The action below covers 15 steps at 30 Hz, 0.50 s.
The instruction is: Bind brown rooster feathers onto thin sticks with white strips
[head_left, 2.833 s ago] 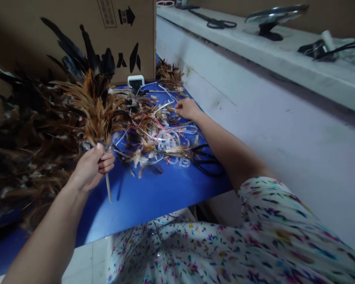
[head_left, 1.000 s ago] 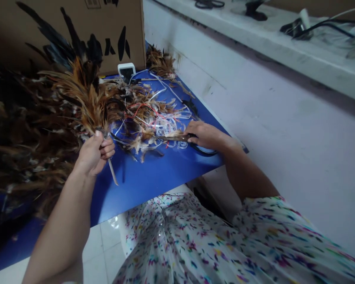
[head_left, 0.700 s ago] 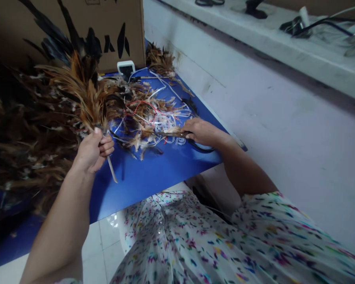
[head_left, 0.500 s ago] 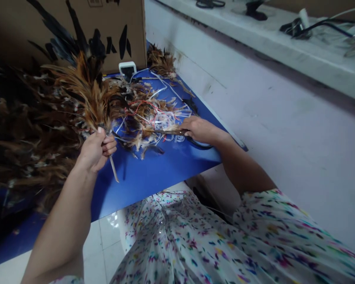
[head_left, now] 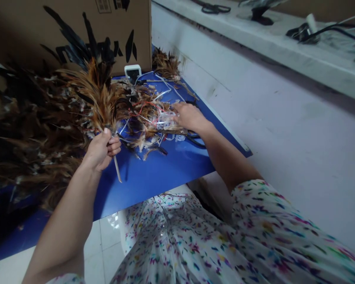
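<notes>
My left hand [head_left: 103,150] is closed around the thin stick of a feather duster [head_left: 102,98]. Brown feathers and long black ones fan upward above my fist, and the bare stick end pokes out below. Over the table, my right hand [head_left: 189,116] reaches with fingers stretched out at the edge of a heap of loose feathers [head_left: 144,138]. Beside its fingers lies a tangle of clear plastic strip [head_left: 165,119] with red and white strings. A dark tool with black handle loops [head_left: 197,141], partly hidden, lies just below this hand.
A large pile of feathers [head_left: 41,130] covers the left of the blue table [head_left: 144,177]. Behind stand a cardboard box [head_left: 85,23] and a small white-framed device [head_left: 133,73]. Along the right wall runs a ledge [head_left: 272,43] with scissors [head_left: 215,8] and cables.
My right hand has let go of the dark tool and moved up and left toward the strings. My left hand still holds the duster; the whole view has shifted slightly.
</notes>
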Tool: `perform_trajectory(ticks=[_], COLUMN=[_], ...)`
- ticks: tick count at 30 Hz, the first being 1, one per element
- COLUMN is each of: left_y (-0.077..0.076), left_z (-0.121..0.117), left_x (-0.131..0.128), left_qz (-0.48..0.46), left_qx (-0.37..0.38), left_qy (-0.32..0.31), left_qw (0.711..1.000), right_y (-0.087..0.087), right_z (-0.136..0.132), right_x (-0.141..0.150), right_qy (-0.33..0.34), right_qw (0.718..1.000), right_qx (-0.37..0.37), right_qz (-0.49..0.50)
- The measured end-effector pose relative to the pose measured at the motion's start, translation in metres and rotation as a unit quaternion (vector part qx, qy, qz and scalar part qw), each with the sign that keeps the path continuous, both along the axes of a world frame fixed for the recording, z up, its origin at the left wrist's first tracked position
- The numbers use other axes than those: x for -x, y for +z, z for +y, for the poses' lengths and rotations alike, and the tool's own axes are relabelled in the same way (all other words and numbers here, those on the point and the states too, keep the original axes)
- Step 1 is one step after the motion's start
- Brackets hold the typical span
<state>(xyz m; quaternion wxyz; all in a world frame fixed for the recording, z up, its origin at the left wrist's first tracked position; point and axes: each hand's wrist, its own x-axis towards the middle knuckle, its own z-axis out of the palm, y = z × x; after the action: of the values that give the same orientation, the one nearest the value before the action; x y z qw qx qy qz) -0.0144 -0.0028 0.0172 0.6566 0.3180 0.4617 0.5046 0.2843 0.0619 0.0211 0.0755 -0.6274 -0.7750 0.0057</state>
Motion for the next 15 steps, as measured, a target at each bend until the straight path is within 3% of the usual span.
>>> perform_trajectory(ticks=[2, 7, 15], left_y=[-0.001, -0.002, 0.000], left_z=[0.000, 0.000, -0.002], left_x=[0.001, 0.002, -0.001], left_qz=[0.000, -0.003, 0.007], left_qx=[-0.005, -0.010, -0.011], left_qy=[-0.006, -0.007, -0.013], left_qw=[1.000, 1.000, 1.000], right_y=[-0.006, -0.017, -0.002], right_z=[0.017, 0.047, 0.055], right_x=[0.008, 0.017, 0.018], right_qy=[-0.012, 0.033, 0.012], right_qw=[1.000, 0.997, 0.986], right_qx=[0.021, 0.069, -0.012], right_qz=[-0.007, -0.010, 0.164])
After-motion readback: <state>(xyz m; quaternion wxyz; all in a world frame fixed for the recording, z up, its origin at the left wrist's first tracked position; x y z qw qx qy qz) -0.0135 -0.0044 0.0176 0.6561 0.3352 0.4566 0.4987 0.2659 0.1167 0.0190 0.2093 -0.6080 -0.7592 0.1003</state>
